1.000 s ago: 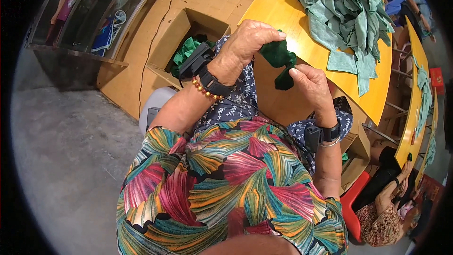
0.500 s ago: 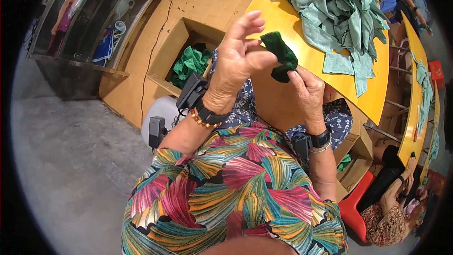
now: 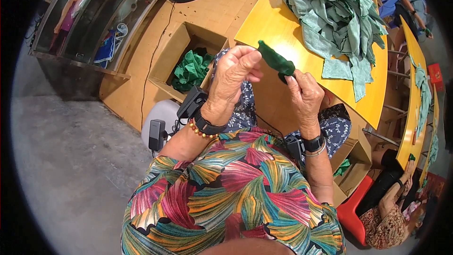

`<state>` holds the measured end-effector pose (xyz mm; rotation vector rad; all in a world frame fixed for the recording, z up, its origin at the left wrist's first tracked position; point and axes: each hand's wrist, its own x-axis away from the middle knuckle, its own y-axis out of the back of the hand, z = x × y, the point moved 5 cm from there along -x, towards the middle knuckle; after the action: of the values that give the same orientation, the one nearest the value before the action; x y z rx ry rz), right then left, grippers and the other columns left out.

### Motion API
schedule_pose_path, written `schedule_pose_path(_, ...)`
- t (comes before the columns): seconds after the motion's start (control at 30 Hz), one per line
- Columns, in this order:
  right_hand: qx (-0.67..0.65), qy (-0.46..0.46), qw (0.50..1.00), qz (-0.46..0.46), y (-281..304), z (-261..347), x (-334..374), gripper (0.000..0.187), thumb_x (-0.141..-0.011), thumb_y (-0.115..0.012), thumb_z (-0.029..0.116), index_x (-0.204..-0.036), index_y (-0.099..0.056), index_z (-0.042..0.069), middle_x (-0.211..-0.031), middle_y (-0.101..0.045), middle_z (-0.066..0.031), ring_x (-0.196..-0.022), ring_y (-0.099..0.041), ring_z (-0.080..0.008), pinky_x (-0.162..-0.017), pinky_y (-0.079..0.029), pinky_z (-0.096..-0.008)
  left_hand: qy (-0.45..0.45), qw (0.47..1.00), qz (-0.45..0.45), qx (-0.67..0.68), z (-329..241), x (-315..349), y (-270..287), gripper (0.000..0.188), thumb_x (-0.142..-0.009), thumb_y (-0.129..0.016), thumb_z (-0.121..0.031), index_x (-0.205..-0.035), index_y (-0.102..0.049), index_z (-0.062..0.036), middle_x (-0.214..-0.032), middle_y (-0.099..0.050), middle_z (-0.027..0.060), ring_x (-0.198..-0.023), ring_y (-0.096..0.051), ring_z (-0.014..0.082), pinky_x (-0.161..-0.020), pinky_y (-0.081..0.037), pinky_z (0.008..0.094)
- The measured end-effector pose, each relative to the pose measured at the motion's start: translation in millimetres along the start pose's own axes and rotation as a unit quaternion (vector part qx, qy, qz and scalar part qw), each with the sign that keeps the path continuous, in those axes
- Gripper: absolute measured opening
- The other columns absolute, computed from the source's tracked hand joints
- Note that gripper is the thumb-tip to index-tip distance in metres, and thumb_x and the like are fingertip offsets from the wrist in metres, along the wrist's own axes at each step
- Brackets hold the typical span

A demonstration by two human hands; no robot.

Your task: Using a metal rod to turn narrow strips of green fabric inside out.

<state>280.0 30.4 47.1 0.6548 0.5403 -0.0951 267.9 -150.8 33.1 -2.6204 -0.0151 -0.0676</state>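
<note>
A small dark green velvety cloth piece is up in front of me, near the yellow table's edge. My right hand pinches its lower right end between thumb and fingers. My left hand is closed, thumb against curled fingers, right beside the cloth's other end. Whether those fingertips grip a bit of the cloth or something finer, I cannot make out. Below and left of that hand, a cardboard box holds crumpled green cloth pieces.
Pale green cloth lies heaped on the yellow table. Another cardboard box with green cloth stands at my right. Shelves are at far left, beside a cable on the board. A person works at another table on the right.
My left hand's raised, spread fingers have come down and closed beside the cloth. The cloth has turned and narrowed, while my right hand keeps its pinch on it.
</note>
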Motion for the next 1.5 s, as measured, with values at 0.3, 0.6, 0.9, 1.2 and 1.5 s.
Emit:
schedule_pose_path(0.3,0.106,0.063,0.992,0.026,-12,13,6,0.014,-0.075,-0.063,0.012,-0.085,-0.058,0.003,-0.065,-0.048,-0.0095,-0.058,-0.052,-0.026,-0.052,-0.041,-0.0351,0.019,0.998,-0.006,0.066,12,-9,-5,0.025,-0.086,-0.054,-0.021,-0.094,-0.057,0.0018,-0.077,-0.063,0.0094,-0.063,-0.063,0.0174,-0.059,-0.054,0.0281)
schedule_pose_path(0.6,-0.096,-0.055,0.992,0.056,-11,-4,10,0.014,-0.081,-0.057,0.01,-0.084,-0.059,-0.003,-0.069,-0.057,-0.0138,-0.059,-0.056,-0.0249,-0.054,-0.044,-0.031,-0.083,0.993,-0.039,-0.072,16,-8,-11,0.019,-0.081,-0.058,-0.009,-0.095,-0.061,0.0046,-0.079,-0.061,0.0045,-0.067,-0.059,0.0104,-0.059,-0.048,0.0207)
schedule_pose_path(0.9,-0.162,-0.141,0.976,0.038,-17,-16,15,0.016,-0.082,-0.057,0.01,-0.087,-0.06,-0.004,-0.072,-0.059,-0.0142,-0.063,-0.057,-0.0222,-0.058,-0.045,-0.0291,-0.083,0.988,-0.037,-0.121,23,-6,-23,0.015,-0.076,-0.056,-0.002,-0.09,-0.06,0.0049,-0.068,-0.056,0.0024,-0.053,-0.053,0.008,-0.047,-0.043,0.0192)
schedule_pose_path(1.2,-0.076,-0.036,0.996,0.035,-13,-13,9,0.013,-0.079,-0.059,0.007,-0.087,-0.059,-0.004,-0.064,-0.051,-0.0123,-0.055,-0.051,-0.0224,-0.052,-0.041,-0.0305,0.033,0.997,0.061,0.027,15,-19,-18,0.02,-0.079,-0.06,-0.011,-0.095,-0.058,0.0018,-0.075,-0.061,0.0053,-0.058,-0.057,0.0087,-0.051,-0.046,0.0185)
schedule_pose_path(1.5,-0.1,-0.04,0.994,0.027,-20,-7,8,0.013,-0.08,-0.058,0.008,-0.087,-0.059,-0.004,-0.065,-0.053,-0.0125,-0.055,-0.051,-0.0218,-0.052,-0.041,-0.0293,-0.045,0.998,-0.027,0.037,15,-17,-22,0.017,-0.077,-0.063,-0.006,-0.092,-0.057,-0.0007,-0.074,-0.059,0.0016,-0.055,-0.052,0.0042,-0.044,-0.04,0.0149)
